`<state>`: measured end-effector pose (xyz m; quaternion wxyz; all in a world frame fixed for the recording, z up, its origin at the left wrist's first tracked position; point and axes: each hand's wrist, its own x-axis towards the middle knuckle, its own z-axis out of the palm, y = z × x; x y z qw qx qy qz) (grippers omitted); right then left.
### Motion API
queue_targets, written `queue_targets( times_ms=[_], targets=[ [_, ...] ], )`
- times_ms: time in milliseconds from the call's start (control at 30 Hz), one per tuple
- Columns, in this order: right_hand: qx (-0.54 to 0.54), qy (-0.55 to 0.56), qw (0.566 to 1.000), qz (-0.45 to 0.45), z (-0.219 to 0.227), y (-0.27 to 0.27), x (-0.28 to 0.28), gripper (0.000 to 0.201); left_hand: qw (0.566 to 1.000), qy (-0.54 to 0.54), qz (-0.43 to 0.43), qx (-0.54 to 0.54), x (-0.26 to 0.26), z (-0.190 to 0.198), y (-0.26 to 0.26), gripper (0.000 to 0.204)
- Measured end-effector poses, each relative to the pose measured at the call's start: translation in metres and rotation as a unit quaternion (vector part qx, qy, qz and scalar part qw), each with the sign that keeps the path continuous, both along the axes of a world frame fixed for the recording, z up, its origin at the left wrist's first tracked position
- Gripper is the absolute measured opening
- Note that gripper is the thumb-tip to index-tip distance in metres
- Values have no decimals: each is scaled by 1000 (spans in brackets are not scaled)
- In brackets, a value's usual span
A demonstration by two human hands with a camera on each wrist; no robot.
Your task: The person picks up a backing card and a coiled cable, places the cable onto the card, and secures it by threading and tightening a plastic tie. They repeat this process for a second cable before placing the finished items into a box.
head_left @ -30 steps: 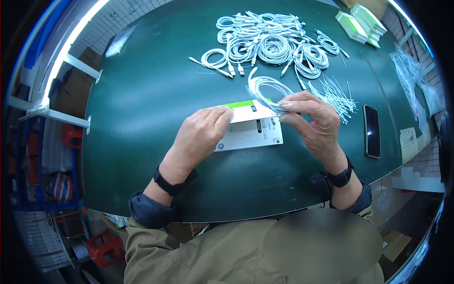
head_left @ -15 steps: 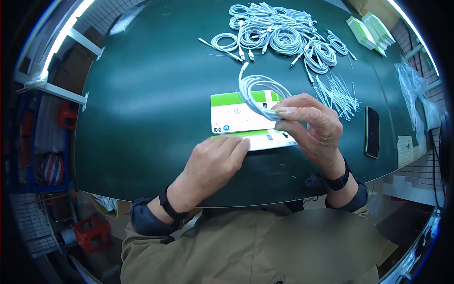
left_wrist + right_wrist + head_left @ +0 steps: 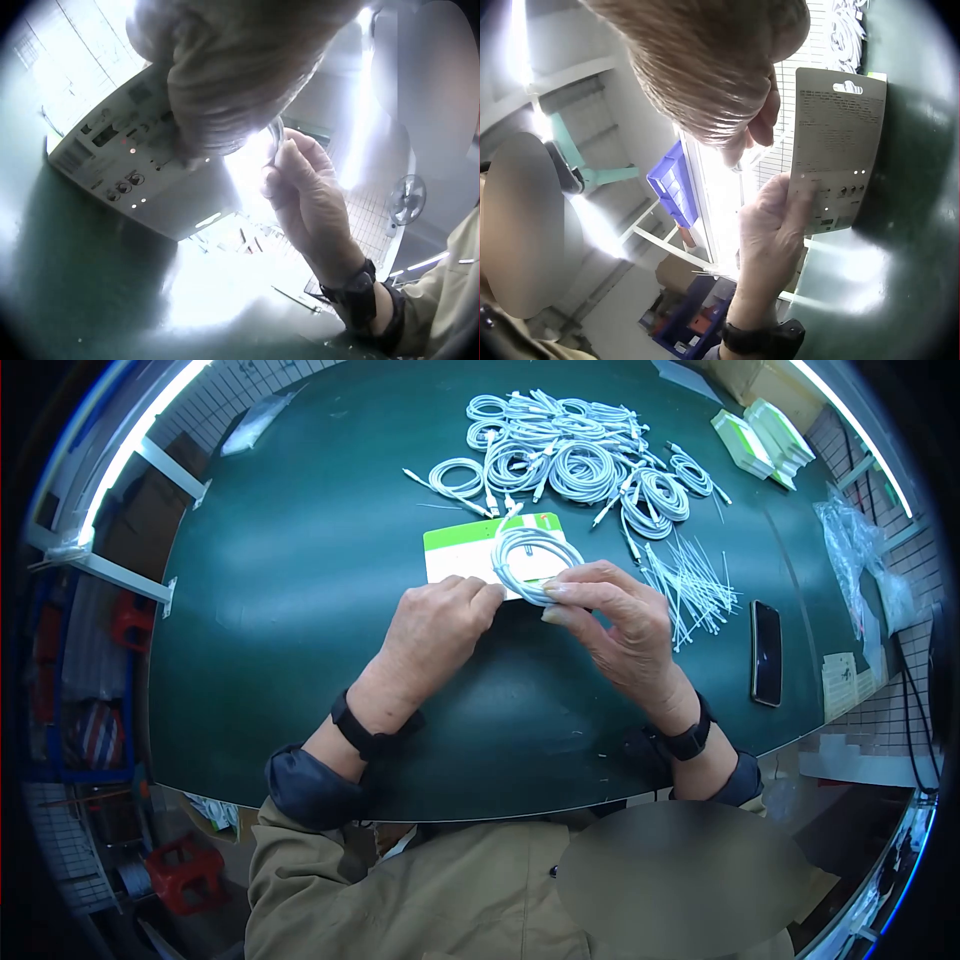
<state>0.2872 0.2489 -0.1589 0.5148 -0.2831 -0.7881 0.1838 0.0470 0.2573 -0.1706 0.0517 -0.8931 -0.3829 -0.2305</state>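
My left hand grips the lower edge of a green-and-white packaging card, which tilts up over the table. In the right wrist view the card's printed back shows, with a hanging slot at its top and the left thumb against its near edge. Between thumb and fingers, my right hand pinches a coiled white cable at its lower right side. The coil overlaps the card's front in the head view, one connector pointing up beyond the green band. In the left wrist view the card hides most of the coil.
A heap of coiled white cables lies at the back of the green table. Right of it are loose white zip ties, a phone, stacked green-and-white cards and clear plastic bags.
The card, spread open in two panels half a second ago, is now raised and tilted, with the left hand farther forward. The right hand has moved left, keeping the coil over the card.
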Motion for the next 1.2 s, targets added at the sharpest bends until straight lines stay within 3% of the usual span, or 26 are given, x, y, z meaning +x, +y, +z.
queue_targets(
  times_ms=[367, 467, 500, 600, 733, 767, 867, 1000, 1033, 1133, 1167, 1200],
  targets=[
    [35, -88, 994, -51, -7, -4, -18, 25, 989, -101, -30, -103, -4, 10, -24, 17],
    [27, -51, 996, -63, -9, 1, -19, 26, 987, -147, -19, -66, -1, 12, -24, 22],
    [16, -35, 998, -58, -10, 2, -20, 26, 983, -181, -31, -1, 2, 16, -22, 22],
    [16, -13, 998, -56, -12, 4, -20, 26, 974, -220, 7, 63, 1, 25, -41, 23],
    [-9, -4, 999, -35, -22, -1, -20, 26, 909, -352, 83, -206, -2, 25, -80, 20],
    [10, -34, 999, -36, -32, -2, -20, 27, 943, -309, 61, -111, -5, 24, -78, 23],
    [54, -86, 995, -24, -56, -3, -23, 28, 947, -306, 50, -82, -6, 25, -82, 25],
    [17, 0, 999, -31, -42, 0, -27, 25, 965, -198, 83, -149, 5, 21, -96, 45],
    [1, 21, 999, -30, -41, 2, -27, 24, 970, -125, 106, -178, 5, 10, -95, 74],
    [-20, 44, 998, -32, -34, 1, -23, 23, 959, 28, 216, -180, 6, -16, -88, 98],
    [-27, 53, 998, -30, -33, 1, -19, 21, 946, 61, 222, -230, 3, -18, -87, 113],
    [-27, 51, 998, -32, -31, 2, -17, 20, 948, 63, 201, -238, 3, -17, -89, 112]
  ],
)
